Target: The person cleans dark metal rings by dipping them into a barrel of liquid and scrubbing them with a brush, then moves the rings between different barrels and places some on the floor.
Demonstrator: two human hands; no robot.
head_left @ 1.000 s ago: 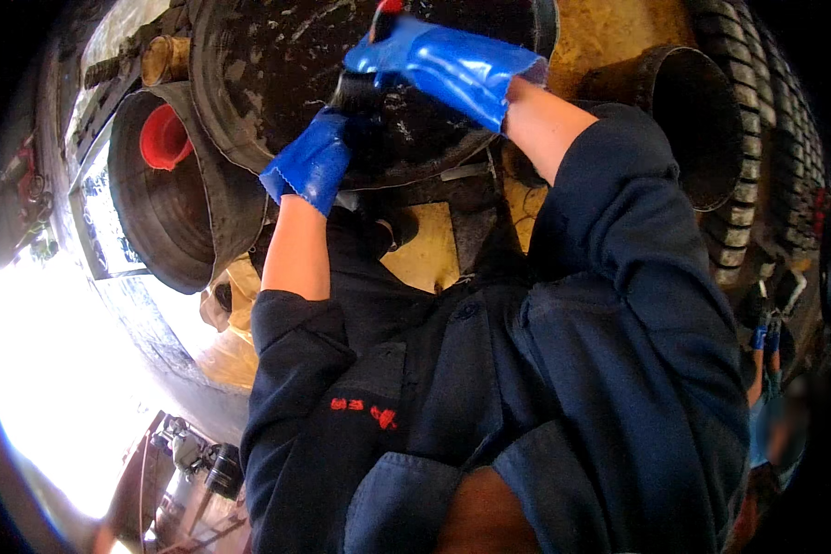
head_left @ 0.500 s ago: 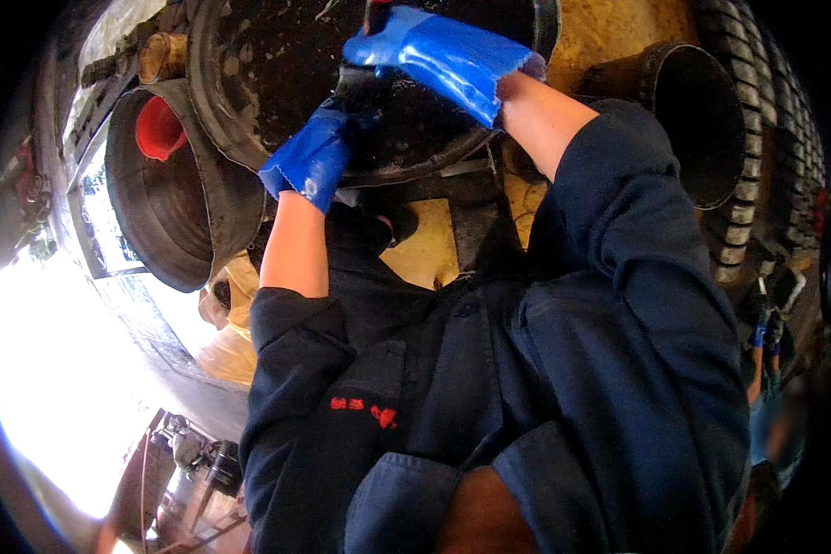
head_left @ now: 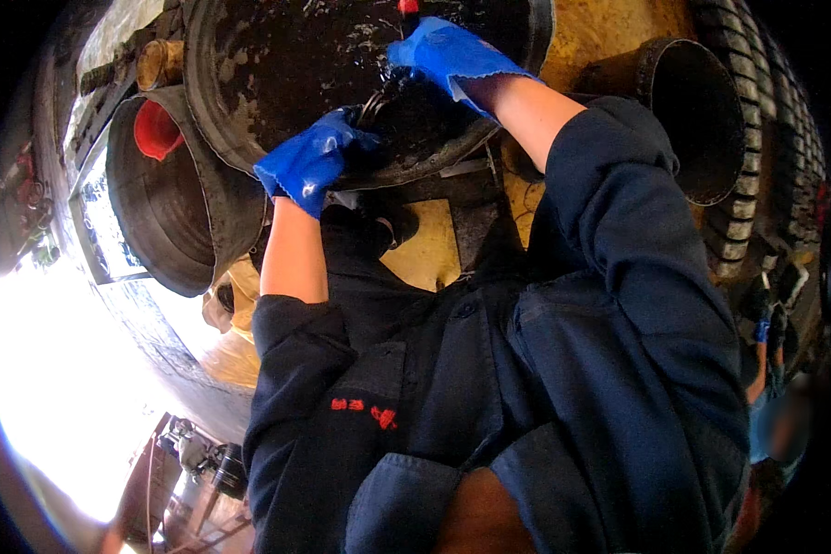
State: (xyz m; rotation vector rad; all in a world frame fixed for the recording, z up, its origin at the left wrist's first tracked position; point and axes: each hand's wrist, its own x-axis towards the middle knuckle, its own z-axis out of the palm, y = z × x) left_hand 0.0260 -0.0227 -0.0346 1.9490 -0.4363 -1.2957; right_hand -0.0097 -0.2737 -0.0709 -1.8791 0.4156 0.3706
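Both my hands wear blue rubber gloves over a wide round basin point(head_left: 277, 92) with dark, shiny liquid in it. My left hand point(head_left: 309, 159) is closed at the near side of the basin on a small dark metal part point(head_left: 371, 109) with curved, glinting edges. To its upper right, my right hand point(head_left: 441, 57) is closed round a tool with a red end point(head_left: 408, 6) poking up above the fingers. The tool's lower part is hidden by the glove and lost in the wet glare, so its kind does not show.
Left of the basin stands a dark open drum point(head_left: 162, 198) with a red cup-shaped container point(head_left: 159, 129) in it. An open metal cylinder point(head_left: 697, 120) and big tyres point(head_left: 743, 166) are at the right. Another person point(head_left: 774, 429) is at the far right.
My right hand has moved a little right and down, away from the left hand, with the red-ended tool. The metal part in my left hand shows more now.
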